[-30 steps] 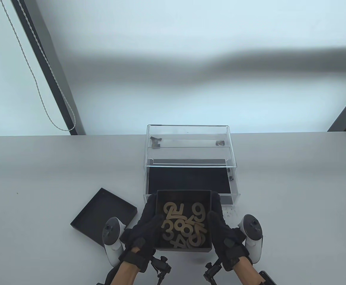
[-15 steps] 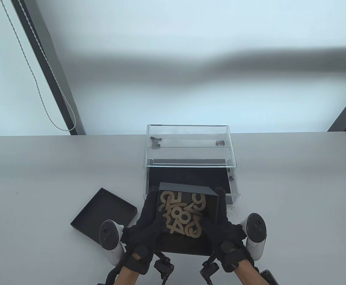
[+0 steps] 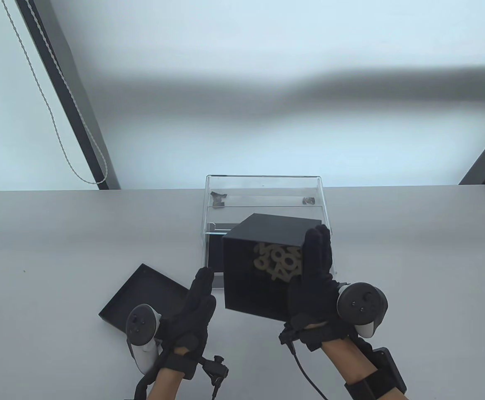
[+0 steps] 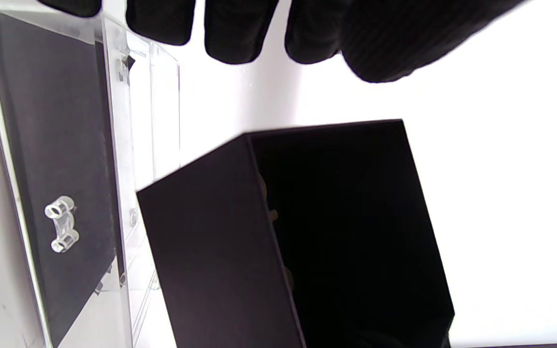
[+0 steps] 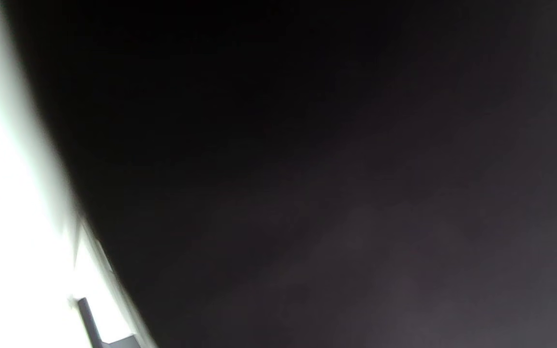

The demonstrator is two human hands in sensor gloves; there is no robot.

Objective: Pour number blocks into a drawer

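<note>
A black box point(image 3: 250, 279) with tan wooden number blocks point(image 3: 277, 261) inside is lifted and tipped, its opening facing up and toward me, above the pulled-out clear drawer point(image 3: 214, 255) with a black lining. My right hand point(image 3: 315, 266) holds the box with its fingers flat along the right wall. My left hand point(image 3: 198, 291) is off the box, fingers stretched out, just left of it. In the left wrist view the box point(image 4: 220, 251) hangs beside the drawer point(image 4: 51, 145), and the gloved fingers point(image 4: 240, 29) are apart from it. The right wrist view is almost all dark.
The clear acrylic case point(image 3: 263, 191) stands behind the drawer near the table's far edge. The box's black lid point(image 3: 142, 291) lies on the table at the left, close to my left hand. The drawer's clear handle point(image 4: 61, 229) shows in the left wrist view.
The box has risen and moved forward over the drawer, tipping further. My left hand has let go of it and dropped back left; my right hand alone carries it.
</note>
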